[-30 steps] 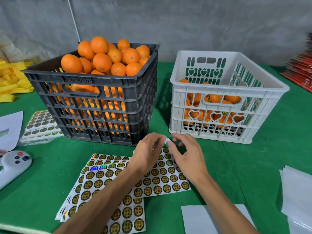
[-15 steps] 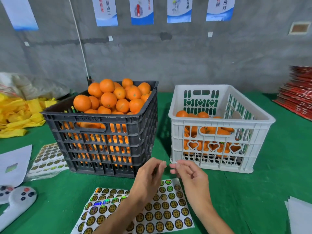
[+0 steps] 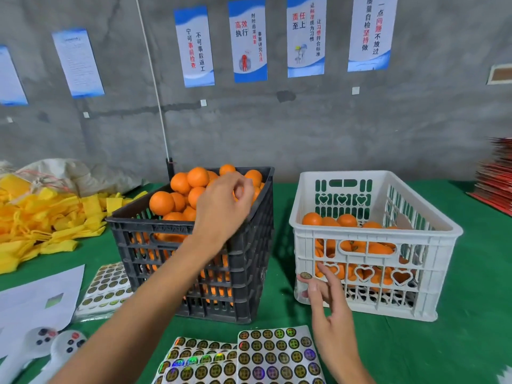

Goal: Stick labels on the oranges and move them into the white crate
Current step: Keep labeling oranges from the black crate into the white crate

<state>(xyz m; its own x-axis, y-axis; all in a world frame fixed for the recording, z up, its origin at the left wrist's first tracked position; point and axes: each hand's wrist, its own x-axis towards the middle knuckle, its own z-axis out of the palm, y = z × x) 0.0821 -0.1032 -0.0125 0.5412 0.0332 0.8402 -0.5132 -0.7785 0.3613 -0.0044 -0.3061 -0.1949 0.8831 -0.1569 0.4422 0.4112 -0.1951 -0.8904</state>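
A black crate (image 3: 249,253) heaped with oranges (image 3: 162,202) stands left of centre. My left hand (image 3: 221,206) hovers over the heap near the crate's right rim, fingers curled, with nothing clearly in it. To the right stands the white crate (image 3: 432,239), part filled with oranges (image 3: 346,220). My right hand (image 3: 329,309) is in front of the white crate's left corner, with a round gold label (image 3: 306,275) stuck on a fingertip. Sheets of gold labels (image 3: 277,353) lie on the green cloth below both hands.
More label sheets (image 3: 106,286) and white paper (image 3: 38,300) lie at the left, with a white controller (image 3: 63,347) near the front edge. Yellow foam nets (image 3: 41,217) pile at far left. Red stacked items (image 3: 496,178) sit at far right. A grey wall stands behind.
My hands have parted from above the label sheets. The left hand rose to the oranges in the black crate; the right hand carries a peeled label. The camera has tilted upward.
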